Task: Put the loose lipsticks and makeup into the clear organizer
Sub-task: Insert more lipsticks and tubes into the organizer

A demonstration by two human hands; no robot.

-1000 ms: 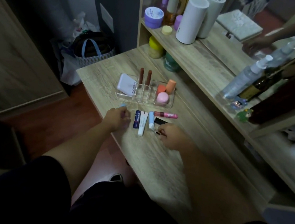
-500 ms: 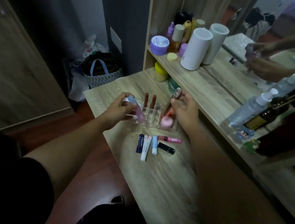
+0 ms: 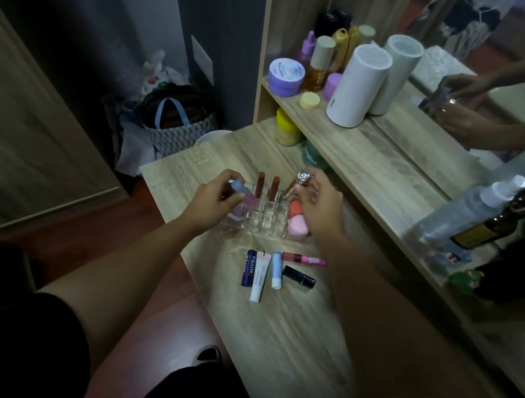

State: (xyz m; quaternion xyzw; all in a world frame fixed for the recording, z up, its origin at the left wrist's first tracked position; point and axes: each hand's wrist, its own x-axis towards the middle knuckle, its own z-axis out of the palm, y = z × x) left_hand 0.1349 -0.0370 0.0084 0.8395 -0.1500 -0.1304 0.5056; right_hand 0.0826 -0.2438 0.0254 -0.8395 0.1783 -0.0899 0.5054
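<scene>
Dim room, pale wood vanity table (image 3: 280, 351), mirror shelf behind. Left hand (image 3: 210, 202) gripping pink tube (image 3: 242, 203), right hand (image 3: 320, 208) pinching silver-capped lipstick (image 3: 298, 182), both over clear organizer (image 3: 267, 225). Five loose tubes (image 3: 271, 271) nearer on tabletop.

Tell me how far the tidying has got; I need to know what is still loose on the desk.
Done: two brown lipsticks stand in the clear organizer, with sponges in its right section. In hand: the left hand holds a pink tube over it, and the right hand a silver-capped stick. Left: five items on the desk, the Nivea stick, white tube, blue balm, pink gloss and black lipstick.
</scene>
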